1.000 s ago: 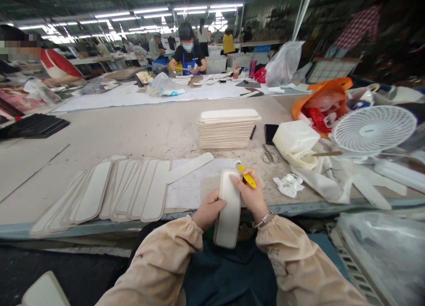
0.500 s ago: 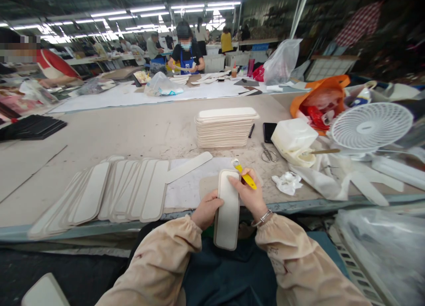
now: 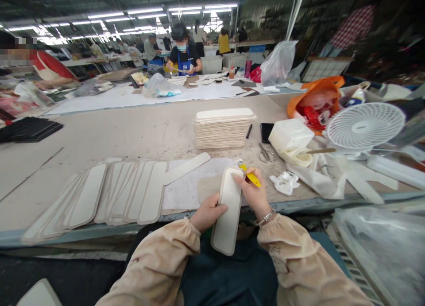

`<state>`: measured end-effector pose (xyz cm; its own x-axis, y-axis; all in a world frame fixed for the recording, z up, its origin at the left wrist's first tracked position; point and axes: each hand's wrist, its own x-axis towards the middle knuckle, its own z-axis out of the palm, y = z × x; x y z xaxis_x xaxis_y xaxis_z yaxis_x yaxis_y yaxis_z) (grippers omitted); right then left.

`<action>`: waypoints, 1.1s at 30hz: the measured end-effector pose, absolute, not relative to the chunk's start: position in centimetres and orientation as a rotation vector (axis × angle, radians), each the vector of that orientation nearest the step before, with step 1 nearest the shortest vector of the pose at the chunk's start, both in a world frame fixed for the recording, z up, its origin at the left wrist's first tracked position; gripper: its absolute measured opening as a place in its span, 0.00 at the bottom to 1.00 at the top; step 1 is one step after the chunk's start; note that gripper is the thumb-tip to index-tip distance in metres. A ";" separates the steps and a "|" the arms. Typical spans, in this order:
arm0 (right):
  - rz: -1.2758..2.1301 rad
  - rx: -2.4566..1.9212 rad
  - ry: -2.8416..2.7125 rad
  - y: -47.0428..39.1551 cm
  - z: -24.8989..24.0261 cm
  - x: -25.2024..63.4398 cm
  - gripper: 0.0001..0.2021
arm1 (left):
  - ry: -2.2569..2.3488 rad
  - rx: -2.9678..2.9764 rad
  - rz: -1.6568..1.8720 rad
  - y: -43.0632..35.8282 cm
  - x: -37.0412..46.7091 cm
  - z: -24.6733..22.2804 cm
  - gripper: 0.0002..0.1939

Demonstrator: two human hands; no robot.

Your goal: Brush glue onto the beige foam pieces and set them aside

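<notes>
A long off-white panel with rounded ends and a beige border tilts over the table's front edge, above my lap. My left hand is closed on its left edge, thumb on the face. My right hand pinches its upper right edge with the thumb on top. That same hand also keeps a yellow-handled tool with a small round metal head. Beyond the left hand lies a beige rounded piece on a white sheet. Many similar panels overlap in a fanned row to the left.
Behind stands a neat stack of panels. To its right are scissors, a phone, a white plastic container, crumpled tissue and a white fan. A co-worker works at the opposite table.
The panel has tilted further, its top leaning right and its lower end shifting left. Both hands still hold it, and the yellow-handled tool stays in my right hand. The view has shifted slightly.
</notes>
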<state>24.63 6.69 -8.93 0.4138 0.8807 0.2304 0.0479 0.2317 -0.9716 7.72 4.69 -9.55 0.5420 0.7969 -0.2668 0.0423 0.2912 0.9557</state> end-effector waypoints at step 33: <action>0.665 -1.463 -1.595 4.5 -10.8 26.0 0.10 | 0.867 1.718 0.298 5.0 7.2 -8.8 0.17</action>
